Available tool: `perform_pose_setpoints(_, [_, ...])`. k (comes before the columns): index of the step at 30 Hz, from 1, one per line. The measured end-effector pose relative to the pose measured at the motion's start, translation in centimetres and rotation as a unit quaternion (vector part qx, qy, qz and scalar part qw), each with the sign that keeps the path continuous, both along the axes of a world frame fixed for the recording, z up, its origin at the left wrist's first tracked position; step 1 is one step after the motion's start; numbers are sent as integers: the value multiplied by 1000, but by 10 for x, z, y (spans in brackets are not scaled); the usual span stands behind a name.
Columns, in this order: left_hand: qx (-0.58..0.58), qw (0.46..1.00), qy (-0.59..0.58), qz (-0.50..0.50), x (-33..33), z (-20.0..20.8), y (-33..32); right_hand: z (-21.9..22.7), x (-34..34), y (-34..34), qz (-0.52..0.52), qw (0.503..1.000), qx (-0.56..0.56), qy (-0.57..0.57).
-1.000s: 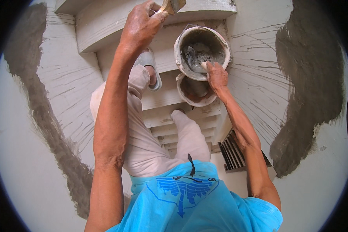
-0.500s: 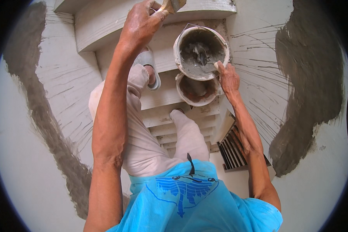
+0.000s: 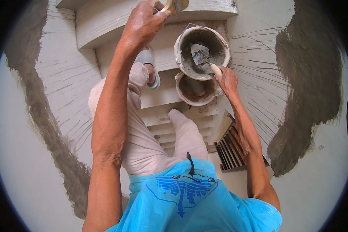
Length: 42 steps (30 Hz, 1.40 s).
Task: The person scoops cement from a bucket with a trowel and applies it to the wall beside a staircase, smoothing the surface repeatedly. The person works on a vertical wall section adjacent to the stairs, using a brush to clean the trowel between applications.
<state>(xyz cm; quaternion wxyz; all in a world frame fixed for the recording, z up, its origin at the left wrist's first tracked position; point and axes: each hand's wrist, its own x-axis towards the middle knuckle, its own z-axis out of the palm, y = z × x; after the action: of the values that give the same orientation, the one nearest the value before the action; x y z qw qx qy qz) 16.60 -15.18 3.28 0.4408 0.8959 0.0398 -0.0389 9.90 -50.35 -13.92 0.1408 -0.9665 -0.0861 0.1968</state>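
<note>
My right hand (image 3: 227, 80) is closed around the pale handle of a small trowel (image 3: 200, 54). The trowel's pointed, cement-smeared blade is inside the upper bucket (image 3: 178, 58), above wet grey cement (image 3: 216, 44). At the top edge, the fingers of my left hand (image 3: 145, 20) grip a wooden-handled tool (image 3: 169, 7). Its flat grey end is partly cut off by the frame, so its exact kind cannot be told. A second bucket (image 3: 180, 91), with brownish residue inside, sits just below and partly behind the first.
Pale stairs (image 3: 154, 33) curve above and drop away below my feet, one in a grey sandal (image 3: 155, 79). Dark wet cement bands cover the left wall (image 3: 46, 120) and right wall (image 3: 309, 85). A dark slatted railing (image 3: 232, 149) stands at lower right.
The trowel's blade has come up out of the cement and now shows its broad face, its handle more visible. My left hand has barely moved.
</note>
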Motion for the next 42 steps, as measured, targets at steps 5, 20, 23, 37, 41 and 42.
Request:
perform_pose_setpoints(5, [116,982,119,-86,-11,-13,-15,22,-23,0,-139,981,125,47])
perform_pose_setpoints(20, [163,950,129,-234,-36,-62,-100,67,-56,-12,-178,971,161,-5])
perform_pose_setpoints(23, [172,950,120,-232,-36,-80,-107,77,-63,-17,-178,970,167,-12])
perform_pose_setpoints(37, [262,926,61,-265,-32,-138,-124,95,-86,-33,-174,973,151,-27])
perform_pose_setpoints(41, [283,930,34,-231,-33,-140,-120,90,-85,-39,-168,977,120,-45])
perform_pose_setpoints(42, [281,937,30,-208,-31,-136,-121,87,-85,-42,-164,979,106,-51])
